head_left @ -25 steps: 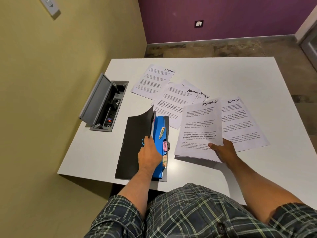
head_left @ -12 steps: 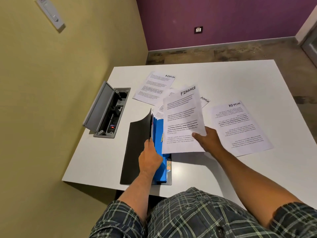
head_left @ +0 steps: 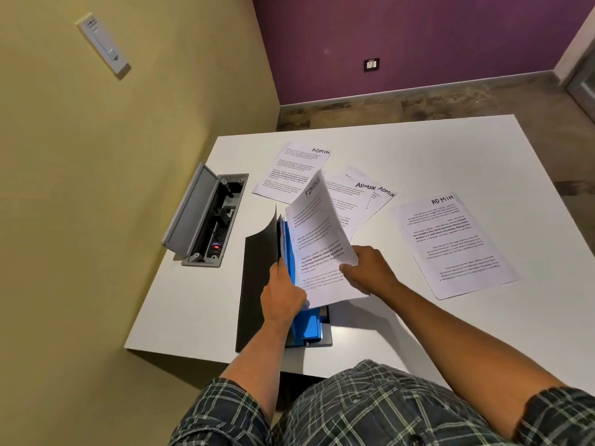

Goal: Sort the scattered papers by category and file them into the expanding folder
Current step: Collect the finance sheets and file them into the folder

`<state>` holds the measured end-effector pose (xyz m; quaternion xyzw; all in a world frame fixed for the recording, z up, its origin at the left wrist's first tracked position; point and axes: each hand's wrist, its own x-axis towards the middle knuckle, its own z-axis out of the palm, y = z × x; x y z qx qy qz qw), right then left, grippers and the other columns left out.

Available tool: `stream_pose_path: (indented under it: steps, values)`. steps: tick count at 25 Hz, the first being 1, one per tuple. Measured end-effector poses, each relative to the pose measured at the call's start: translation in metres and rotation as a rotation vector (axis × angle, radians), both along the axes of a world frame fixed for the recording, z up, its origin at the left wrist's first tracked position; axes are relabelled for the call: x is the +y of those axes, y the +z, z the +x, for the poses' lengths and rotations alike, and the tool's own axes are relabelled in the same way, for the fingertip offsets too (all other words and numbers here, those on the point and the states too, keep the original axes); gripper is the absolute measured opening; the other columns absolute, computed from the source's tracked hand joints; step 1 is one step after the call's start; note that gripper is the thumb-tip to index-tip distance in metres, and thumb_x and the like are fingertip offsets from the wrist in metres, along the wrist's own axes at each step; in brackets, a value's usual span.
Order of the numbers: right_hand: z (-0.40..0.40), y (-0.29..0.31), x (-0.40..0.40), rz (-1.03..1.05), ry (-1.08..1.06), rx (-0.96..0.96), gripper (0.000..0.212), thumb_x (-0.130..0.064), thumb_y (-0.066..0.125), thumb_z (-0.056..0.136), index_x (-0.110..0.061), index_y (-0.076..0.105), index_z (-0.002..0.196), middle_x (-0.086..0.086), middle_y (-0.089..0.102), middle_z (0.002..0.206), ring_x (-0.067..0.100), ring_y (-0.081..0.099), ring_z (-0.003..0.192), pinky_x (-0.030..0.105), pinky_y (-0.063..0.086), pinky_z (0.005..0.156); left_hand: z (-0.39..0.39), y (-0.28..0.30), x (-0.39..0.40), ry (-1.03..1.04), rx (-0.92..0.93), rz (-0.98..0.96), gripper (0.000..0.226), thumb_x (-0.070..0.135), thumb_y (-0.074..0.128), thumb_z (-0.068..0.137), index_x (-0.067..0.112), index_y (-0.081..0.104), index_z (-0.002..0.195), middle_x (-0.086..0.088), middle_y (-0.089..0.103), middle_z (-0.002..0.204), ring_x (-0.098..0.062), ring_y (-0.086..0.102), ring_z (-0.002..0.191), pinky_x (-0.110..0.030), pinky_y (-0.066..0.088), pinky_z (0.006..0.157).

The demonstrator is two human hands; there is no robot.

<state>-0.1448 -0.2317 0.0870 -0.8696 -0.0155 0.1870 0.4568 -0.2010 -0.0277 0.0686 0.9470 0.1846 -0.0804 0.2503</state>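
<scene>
Expanding folder (head_left: 306, 323) lies at the near edge of the white worktop (head_left: 418, 140), black cover (head_left: 257, 284) raised on its left side, blue pockets showing.

Left hand (head_left: 281, 297) rests on the folder, fingers pushed in between the black cover and the blue pockets, parting them.

Right hand (head_left: 370, 272) pinches the lower right edge of a sheet headed FINANCE (head_left: 317, 239), thumb on top. The sheet stands tilted and curled directly over the folder's opening; the heading is foreshortened, only partly readable. Body text too small to read.

Beyond the folder: one sheet headed ADMIN (head_left: 291, 172) lying flat, and two overlapping sheets each headed ADMIN (head_left: 363, 196), partly behind the held page. Right of the folder, well apart: a further ADMIN sheet (head_left: 457, 243), its body text showing mirrored.

Left of the folder: a grey cable box (head_left: 206, 217) set into the worktop, lid open, a red light inside.
</scene>
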Motion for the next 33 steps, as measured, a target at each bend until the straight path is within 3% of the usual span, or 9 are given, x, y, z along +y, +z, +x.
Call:
stream_pose_path:
  steps: [4,9,13,16,21,24,27,30,33]
  values:
    - [-0.004,0.001,-0.002,0.002,0.071,0.021,0.03,-0.017,0.064,0.09,-0.015,0.066,0.12,0.003,0.068,0.102,0.019,0.066,0.069,0.014,0.045,0.047,0.012,0.01,-0.001,0.026,-0.046,-0.006,0.069,0.027,0.077,0.081,0.019,0.034,0.135,-0.002,0.046,0.12,-0.018,0.061,0.102,-0.022,0.05,0.068]
    - [0.003,0.006,-0.001,-0.003,0.197,0.051,0.045,-0.021,0.07,0.087,-0.017,0.062,0.131,0.004,0.065,0.118,0.022,0.069,0.075,0.023,0.058,0.059,0.021,0.017,-0.005,0.049,-0.057,0.008,0.069,0.028,0.08,0.077,0.02,0.037,0.131,-0.002,0.046,0.117,-0.018,0.06,0.098,-0.022,0.046,0.064]
    - [0.018,0.02,0.01,-0.024,0.232,0.071,0.03,-0.009,0.07,0.08,-0.014,0.068,0.11,0.005,0.069,0.098,0.024,0.069,0.071,0.034,0.06,0.062,0.024,0.022,-0.01,0.069,-0.072,0.017,0.064,0.032,0.076,0.08,0.018,0.039,0.131,-0.005,0.048,0.118,-0.02,0.061,0.099,-0.024,0.048,0.065]
    - [0.03,0.025,0.03,-0.072,0.274,0.095,0.03,-0.003,0.068,0.077,-0.005,0.067,0.108,0.011,0.068,0.095,0.025,0.064,0.073,0.027,0.051,0.054,0.025,0.025,-0.013,0.079,-0.081,0.022,0.067,0.032,0.077,0.08,0.018,0.039,0.134,-0.005,0.048,0.118,-0.021,0.062,0.101,-0.024,0.047,0.064]
    - [0.034,0.025,0.061,-0.13,0.379,0.078,0.036,-0.013,0.071,0.085,-0.005,0.065,0.12,0.014,0.069,0.114,0.027,0.067,0.096,0.034,0.057,0.076,0.029,0.035,-0.016,0.095,-0.129,-0.001,0.07,0.04,0.074,0.082,0.016,0.041,0.139,-0.008,0.051,0.12,-0.024,0.06,0.107,-0.031,0.052,0.071]
    - [0.029,0.015,0.072,-0.09,0.368,0.009,0.043,-0.031,0.069,0.091,-0.007,0.051,0.122,0.009,0.064,0.106,0.024,0.065,0.09,0.029,0.049,0.06,0.033,0.04,-0.019,0.135,-0.161,-0.044,0.062,0.033,0.069,0.084,0.015,0.043,0.138,-0.008,0.052,0.12,-0.028,0.06,0.109,-0.029,0.049,0.069]
    - [0.022,0.01,0.072,-0.142,0.277,-0.205,0.043,-0.034,0.057,0.099,-0.013,0.038,0.132,0.001,0.054,0.104,0.021,0.059,0.087,0.031,0.048,0.063,0.034,0.045,-0.021,0.162,-0.183,-0.083,0.06,0.038,0.065,0.087,0.015,0.044,0.138,-0.007,0.053,0.122,-0.027,0.06,0.108,-0.027,0.044,0.071]
    - [0.017,-0.001,0.074,-0.211,0.309,-0.341,0.022,-0.026,0.052,0.101,-0.022,0.047,0.123,0.0,0.065,0.104,0.017,0.063,0.084,0.037,0.057,0.073,0.033,0.045,-0.024,0.173,-0.206,-0.113,0.057,0.039,0.064,0.086,0.017,0.046,0.136,-0.005,0.055,0.12,-0.024,0.061,0.104,-0.027,0.047,0.072]
    - [0.021,-0.003,0.072,-0.19,0.347,-0.322,0.015,-0.022,0.051,0.101,-0.025,0.056,0.114,0.001,0.068,0.098,0.019,0.066,0.084,0.042,0.06,0.075,0.032,0.046,-0.03,0.184,-0.212,-0.138,0.048,0.03,0.06,0.084,0.02,0.05,0.13,-0.003,0.057,0.118,-0.02,0.061,0.097,-0.027,0.048,0.072]
